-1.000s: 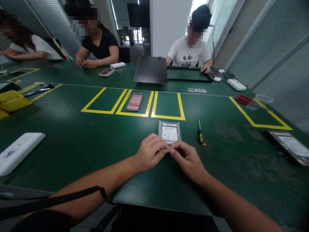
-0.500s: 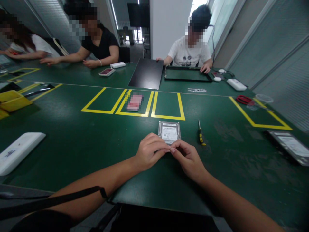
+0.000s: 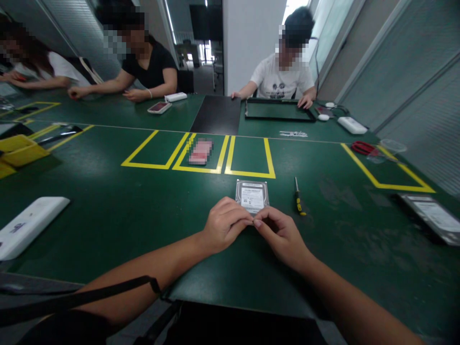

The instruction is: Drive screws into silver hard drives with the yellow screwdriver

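From my remote post: left hand (image 3: 222,227) and right hand (image 3: 286,237) have thumbs and fingers pinched, tips meeting; I cannot tell what, if anything, they grip. Hard drive (image 3: 253,191) lies label up beyond them, in from the desk's (image 3: 172,211) near edge. Technique: light pinch, steady wrists, tips in sight (my view is partly masked); screwdriver (image 3: 299,206) rests right.

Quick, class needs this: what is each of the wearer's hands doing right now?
Left hand: fingertips pinched; whether anything is held cannot be told.
Right hand: fingertips closed, meeting the left's; contents hidden.
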`<state>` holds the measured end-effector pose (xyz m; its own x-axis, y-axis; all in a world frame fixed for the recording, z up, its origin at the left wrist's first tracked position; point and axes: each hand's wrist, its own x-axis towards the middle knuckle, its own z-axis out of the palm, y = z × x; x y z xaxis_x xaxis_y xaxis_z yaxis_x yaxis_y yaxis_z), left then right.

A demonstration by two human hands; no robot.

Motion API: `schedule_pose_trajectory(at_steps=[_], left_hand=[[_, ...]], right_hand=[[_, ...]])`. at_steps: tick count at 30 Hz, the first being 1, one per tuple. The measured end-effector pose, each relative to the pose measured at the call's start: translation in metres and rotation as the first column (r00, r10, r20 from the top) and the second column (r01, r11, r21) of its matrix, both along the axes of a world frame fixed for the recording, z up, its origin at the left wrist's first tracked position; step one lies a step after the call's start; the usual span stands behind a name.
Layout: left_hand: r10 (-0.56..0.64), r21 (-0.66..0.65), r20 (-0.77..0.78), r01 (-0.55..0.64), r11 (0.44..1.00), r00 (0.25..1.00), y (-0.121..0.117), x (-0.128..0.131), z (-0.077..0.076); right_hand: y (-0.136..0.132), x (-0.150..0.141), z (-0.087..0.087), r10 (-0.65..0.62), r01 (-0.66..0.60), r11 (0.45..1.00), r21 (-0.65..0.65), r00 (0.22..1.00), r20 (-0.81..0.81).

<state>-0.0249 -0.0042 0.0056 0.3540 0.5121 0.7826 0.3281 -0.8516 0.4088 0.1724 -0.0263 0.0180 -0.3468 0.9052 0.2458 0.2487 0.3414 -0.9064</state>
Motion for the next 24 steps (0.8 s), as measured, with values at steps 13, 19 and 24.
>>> schedule_pose_trajectory(at_steps=[13, 19, 24], left_hand=[[0.017, -0.108, 0.003, -0.016, 0.994, 1.000, 0.004, -0.004, -0.003], [-0.034, -0.167, -0.041, 0.027, 0.986, 0.999, 0.005, -0.005, -0.003], [-0.102, -0.161, -0.109, 0.084, 0.983, 0.989, 0.008, -0.005, 0.005]], right_hand=[[0.038, 0.067, 0.016, -0.535, 0.269, 0.829, 0.490, 0.130, 0.835], [0.045, 0.073, 0.017, -0.257, 0.460, 0.872, 0.168, 0.138, 0.956], [0.048, 0.071, 0.013, -0.234, 0.487, 0.861, 0.149, 0.119, 0.965]])
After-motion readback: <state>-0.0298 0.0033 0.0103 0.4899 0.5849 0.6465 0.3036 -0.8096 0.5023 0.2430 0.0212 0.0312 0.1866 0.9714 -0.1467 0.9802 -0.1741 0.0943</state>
